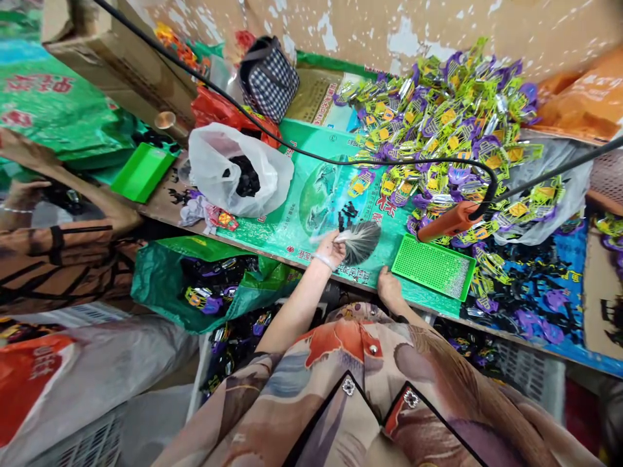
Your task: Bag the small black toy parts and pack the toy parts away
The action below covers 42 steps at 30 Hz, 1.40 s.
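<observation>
Patterned shirt [370,370] at 6 o'clock. L hand [332,246], nr ctr, grips dark fan-shaped bundle [364,244] at 3; R hand [390,288] at 4, can't tell grip. Yellow-purple pcs [452,141] heaped at 2 look done; loose black pcs [348,210], nr ctr, seem left.

Small workshop, hand-assembly sort — identical purple-and-yellow pieces [438,123] are lying heaped on long bench [156,204], printed plastic sheeting [277,220] is covering it, green tray [409,259] is holding tiny metallic bits [457,275]. Orange tool [448,220] is trailing black cord [438,159]; co-worker [63,253] is working alongside. Crates [530,370] are standing below, cardboard box [121,78] is resting nearby — patchy wall [438,19] is rising behind.
</observation>
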Each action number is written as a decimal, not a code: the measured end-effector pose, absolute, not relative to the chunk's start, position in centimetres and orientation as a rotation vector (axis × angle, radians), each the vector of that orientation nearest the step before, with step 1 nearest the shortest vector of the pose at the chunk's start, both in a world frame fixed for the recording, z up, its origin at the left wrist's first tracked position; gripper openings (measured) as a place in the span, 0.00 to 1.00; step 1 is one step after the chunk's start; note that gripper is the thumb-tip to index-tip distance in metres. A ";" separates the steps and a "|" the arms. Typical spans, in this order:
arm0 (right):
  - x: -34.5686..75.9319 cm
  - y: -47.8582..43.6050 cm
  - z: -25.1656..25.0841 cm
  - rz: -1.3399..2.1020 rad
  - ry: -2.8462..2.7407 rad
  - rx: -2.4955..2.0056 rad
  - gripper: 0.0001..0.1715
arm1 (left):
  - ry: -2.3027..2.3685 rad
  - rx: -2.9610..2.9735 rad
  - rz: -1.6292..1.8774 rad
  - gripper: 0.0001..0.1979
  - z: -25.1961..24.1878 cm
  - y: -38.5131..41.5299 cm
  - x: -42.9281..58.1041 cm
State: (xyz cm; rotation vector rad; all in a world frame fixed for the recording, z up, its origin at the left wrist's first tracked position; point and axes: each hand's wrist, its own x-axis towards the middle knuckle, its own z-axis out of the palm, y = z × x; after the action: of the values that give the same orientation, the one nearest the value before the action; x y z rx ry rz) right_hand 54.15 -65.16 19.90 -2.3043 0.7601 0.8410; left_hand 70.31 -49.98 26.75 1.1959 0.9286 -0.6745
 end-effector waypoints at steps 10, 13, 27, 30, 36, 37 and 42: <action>54.3 -65.9 18.0 0.789 0.680 -2.301 0.18 | 0.607 0.934 -1.483 0.14 31.5 -48.5 60.9; 54.4 -66.3 18.2 0.741 0.719 -2.159 0.11 | 0.241 1.552 -1.175 0.12 32.4 -47.6 61.1; 56.0 -63.7 27.2 0.992 0.567 -0.944 0.22 | -0.006 2.135 -0.787 0.22 26.4 -46.7 66.6; 57.7 -61.5 28.5 1.031 0.509 -0.790 0.19 | -0.028 2.245 -0.721 0.26 26.7 -45.9 65.7; 66.0 -62.6 27.9 0.712 0.617 -0.663 0.18 | 0.099 2.389 -0.686 0.26 28.1 -45.3 65.4; 67.2 -63.4 27.6 0.660 0.641 -0.659 0.18 | 0.107 2.389 -0.693 0.26 28.3 -45.3 65.3; 68.1 -64.8 27.1 0.611 0.685 -0.647 0.16 | 0.220 2.534 -0.577 0.23 28.5 -45.2 64.9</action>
State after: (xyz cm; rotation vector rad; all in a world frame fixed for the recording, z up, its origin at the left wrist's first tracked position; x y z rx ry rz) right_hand 68.14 -64.85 27.14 -0.6472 0.6852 0.6108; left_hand 64.86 -45.21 28.46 2.5336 0.2202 -0.5769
